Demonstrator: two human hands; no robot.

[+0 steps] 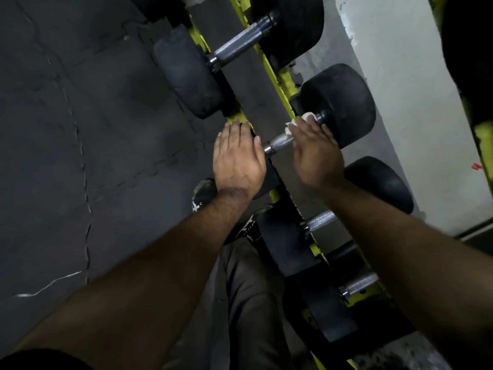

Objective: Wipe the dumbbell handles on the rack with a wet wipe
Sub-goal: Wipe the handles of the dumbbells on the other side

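Two hands work a rack: right hand wraps a soft, limp wet wipe around the rigid knurled dumbbell handle, left hand flat on its heavy end.

It was a gym: black dumbbells sat on a yellow rack over rubber floor mats.

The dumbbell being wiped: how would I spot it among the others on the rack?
Follow the yellow rack running up the picture. The dumbbell is second from the top. It alone has the right hand wrapped round its handle with a white wipe, while the left hand rests on its near end.
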